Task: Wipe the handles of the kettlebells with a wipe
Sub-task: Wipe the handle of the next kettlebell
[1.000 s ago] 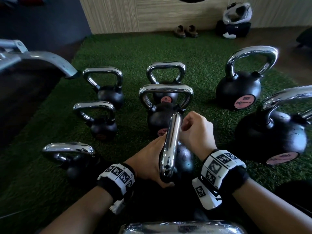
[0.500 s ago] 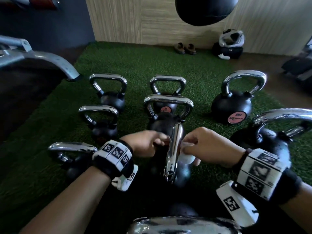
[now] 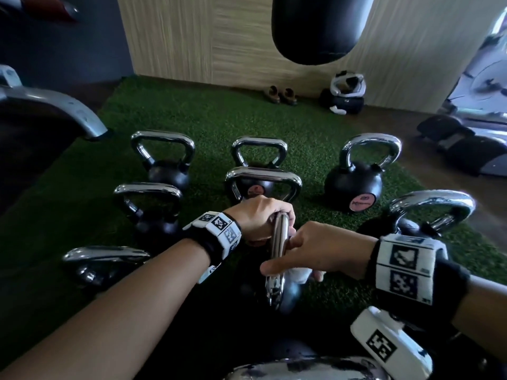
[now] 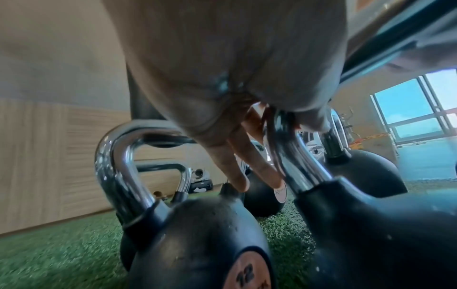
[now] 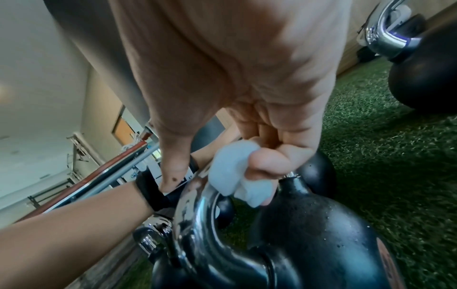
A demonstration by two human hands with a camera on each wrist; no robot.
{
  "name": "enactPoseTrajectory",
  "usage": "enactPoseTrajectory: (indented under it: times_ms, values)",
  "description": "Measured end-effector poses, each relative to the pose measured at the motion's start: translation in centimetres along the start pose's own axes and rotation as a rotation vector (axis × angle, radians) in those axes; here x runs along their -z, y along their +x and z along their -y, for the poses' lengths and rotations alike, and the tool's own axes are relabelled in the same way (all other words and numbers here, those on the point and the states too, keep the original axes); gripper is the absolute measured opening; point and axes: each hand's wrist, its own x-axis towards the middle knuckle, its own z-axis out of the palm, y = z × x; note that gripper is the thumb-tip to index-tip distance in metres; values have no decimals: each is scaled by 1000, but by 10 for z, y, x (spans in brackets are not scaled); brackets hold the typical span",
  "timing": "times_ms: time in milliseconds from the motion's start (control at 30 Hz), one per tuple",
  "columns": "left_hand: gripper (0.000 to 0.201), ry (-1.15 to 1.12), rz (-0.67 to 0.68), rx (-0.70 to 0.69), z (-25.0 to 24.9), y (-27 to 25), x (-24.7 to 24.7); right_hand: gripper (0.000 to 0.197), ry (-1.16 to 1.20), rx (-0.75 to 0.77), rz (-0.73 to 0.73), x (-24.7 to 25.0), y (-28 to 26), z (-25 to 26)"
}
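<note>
hidden: kettlebell [image 3: 285, 293] body mostly behind both hands, centre frame
handle [image 3: 278, 250]: chrome, glossy
left hand [image 3: 260, 218]: fingers curled round handle top
right hand [image 3: 323, 250]: fingers pinching crumpled white wipe [image 5: 235, 176] against handle

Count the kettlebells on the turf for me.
9 kettlebells: three at left, three in the middle, the nearest being wiped, two at right, one at bottom edge. Others may be hidden.
</note>
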Motion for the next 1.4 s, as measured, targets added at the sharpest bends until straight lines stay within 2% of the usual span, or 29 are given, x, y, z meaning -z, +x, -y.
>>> enactPoseTrajectory:
  times_ms: [167, 233, 333, 400, 467, 533, 633, 733, 1000, 1133, 1267, 1400]
  values:
    - [35, 6, -59, 43, 6, -4, -6, 33, -98, -64, 11, 0, 8, 4]
    - [26, -13, -99, 64, 8, -9, -7, 41, -156, -78, 13, 0, 13, 3]
    - [11, -7, -213, 128, 17, -17, -11, 41, -246, -95, -59, 4, 17, -2]
    - [4, 19, -306, 208, 24, -26, -14, 41, -338, -44, -107, 10, 17, -5]
    - [8, 36, -386, 290, 28, -40, -16, 31, -453, 45, -157, 18, 13, -7]
    - [14, 51, -473, 342, 29, -57, -19, 36, -537, 130, -203, 27, 8, -11]
    - [19, 61, -577, 391, 26, -82, -23, 33, -575, 235, -294, 36, 7, -22]
    - [26, 114, -640, 429, 19, -99, -30, 31, -556, 276, -345, 42, 14, -30]
    - [23, 78, -599, 430, 9, -104, -34, 43, -461, 272, -447, 38, 22, -54]
    - [27, 66, -594, 393, 7, -107, -30, 29, -407, 287, -465, 32, 16, -57]
    - [18, 27, -513, 367, 6, -114, -27, 31, -479, 244, -471, 38, 5, -59]
    - [18, -54, -493, 389, 7, -118, -22, 12, -471, 219, -584, 48, -30, -60]
